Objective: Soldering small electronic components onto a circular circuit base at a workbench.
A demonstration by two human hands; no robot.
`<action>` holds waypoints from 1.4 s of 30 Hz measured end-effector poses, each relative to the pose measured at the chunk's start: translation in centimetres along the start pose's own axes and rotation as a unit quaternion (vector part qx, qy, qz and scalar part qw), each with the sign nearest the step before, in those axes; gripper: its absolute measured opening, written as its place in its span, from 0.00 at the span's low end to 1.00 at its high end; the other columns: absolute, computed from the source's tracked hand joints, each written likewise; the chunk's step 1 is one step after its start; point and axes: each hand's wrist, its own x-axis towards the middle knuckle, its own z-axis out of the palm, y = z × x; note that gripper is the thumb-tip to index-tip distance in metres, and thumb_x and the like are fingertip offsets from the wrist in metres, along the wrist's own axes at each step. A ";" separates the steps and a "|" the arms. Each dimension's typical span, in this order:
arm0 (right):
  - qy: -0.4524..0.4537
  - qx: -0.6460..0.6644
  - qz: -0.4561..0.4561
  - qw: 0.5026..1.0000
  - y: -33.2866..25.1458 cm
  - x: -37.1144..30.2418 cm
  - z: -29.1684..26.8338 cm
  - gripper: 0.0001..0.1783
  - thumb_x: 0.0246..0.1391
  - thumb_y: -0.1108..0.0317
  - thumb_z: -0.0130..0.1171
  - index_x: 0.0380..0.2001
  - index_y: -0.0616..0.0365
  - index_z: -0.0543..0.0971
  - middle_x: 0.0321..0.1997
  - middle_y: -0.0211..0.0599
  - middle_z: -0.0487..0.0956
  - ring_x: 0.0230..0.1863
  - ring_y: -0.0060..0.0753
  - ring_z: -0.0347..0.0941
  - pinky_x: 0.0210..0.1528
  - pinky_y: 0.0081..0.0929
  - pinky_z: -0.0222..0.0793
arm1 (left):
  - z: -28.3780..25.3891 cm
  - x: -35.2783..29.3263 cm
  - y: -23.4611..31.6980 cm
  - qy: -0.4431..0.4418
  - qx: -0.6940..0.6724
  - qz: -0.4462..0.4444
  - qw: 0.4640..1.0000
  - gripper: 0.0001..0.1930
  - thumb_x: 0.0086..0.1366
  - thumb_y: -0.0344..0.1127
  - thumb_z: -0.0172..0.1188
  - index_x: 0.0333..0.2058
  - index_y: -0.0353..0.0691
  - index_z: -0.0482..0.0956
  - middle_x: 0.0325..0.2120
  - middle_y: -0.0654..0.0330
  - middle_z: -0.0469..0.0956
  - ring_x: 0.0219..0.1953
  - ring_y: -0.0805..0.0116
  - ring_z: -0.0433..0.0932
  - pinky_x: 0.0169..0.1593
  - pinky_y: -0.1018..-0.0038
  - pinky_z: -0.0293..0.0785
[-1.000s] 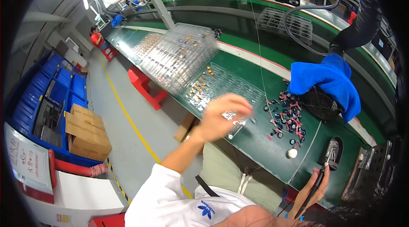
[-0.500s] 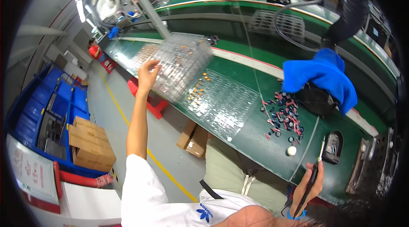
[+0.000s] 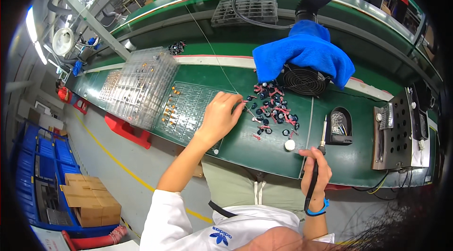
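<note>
My left hand (image 3: 220, 117) reaches over the left edge of a loose pile of small round dark parts with red wires (image 3: 276, 109). Its thumb and forefinger are pinched together; a reddish bit shows at the fingertips, too small to make out. A thin hanging wire (image 3: 210, 43) runs down close beside them. In my right hand (image 3: 319, 172) is a soldering iron (image 3: 323, 133), held like a pen with its metal tip pointing up and away. Just left of that hand stands a small white round pot (image 3: 289, 145). A clear compartment tray (image 3: 186, 109) with several orange parts lies left of the pile.
Stacked clear trays (image 3: 141, 88) stand farther left. A black fan (image 3: 304, 80) under a blue cloth (image 3: 302, 53) sits behind the pile. To the right are a black dish (image 3: 347, 137) of small metal pieces and a perforated metal box (image 3: 394, 133).
My left hand has moved right from beside the stacked trays to the pile and its fingers have closed. My right hand still holds the soldering iron. The view has turned to the right.
</note>
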 end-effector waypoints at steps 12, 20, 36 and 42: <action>-0.002 -0.012 0.001 1.000 -0.5 0.4 -0.9 0.18 0.63 0.83 0.55 0.56 0.64 0.75 0.37 0.47 0.87 0.29 0.34 0.82 0.34 0.28 0.76 | 0.9 0.4 0.6 0.012 -0.186 -0.086 0.979 0.07 0.60 0.23 0.68 0.38 0.35 0.86 0.34 0.55 0.85 0.38 0.61 0.85 0.44 0.69 0.80; -0.021 -0.033 0.006 0.999 -0.6 0.5 -0.7 0.19 0.62 0.83 0.56 0.56 0.66 0.75 0.38 0.48 0.87 0.31 0.39 0.84 0.36 0.31 0.79 | 1.5 -2.1 8.6 0.073 -0.213 0.018 0.974 0.12 0.54 0.14 0.70 0.37 0.32 0.85 0.34 0.52 0.85 0.36 0.62 0.85 0.41 0.72 0.81; -0.075 -0.095 -0.069 0.990 0.0 1.0 0.2 0.24 0.45 0.82 0.66 0.49 0.60 0.79 0.55 0.39 0.85 0.28 0.34 0.71 0.29 0.29 0.72 | 4.3 -4.1 10.6 -0.012 -0.253 0.096 0.963 0.14 0.56 0.16 0.69 0.42 0.31 0.85 0.40 0.53 0.87 0.41 0.55 0.84 0.46 0.66 0.82; -0.117 -0.124 -0.088 0.981 -0.5 1.2 0.3 0.24 0.43 0.79 0.65 0.49 0.58 0.80 0.57 0.39 0.85 0.29 0.34 0.71 0.30 0.29 0.72 | 4.0 -3.9 10.4 -0.053 -0.245 0.004 0.968 0.13 0.62 0.18 0.65 0.47 0.29 0.82 0.41 0.48 0.85 0.39 0.50 0.84 0.45 0.64 0.80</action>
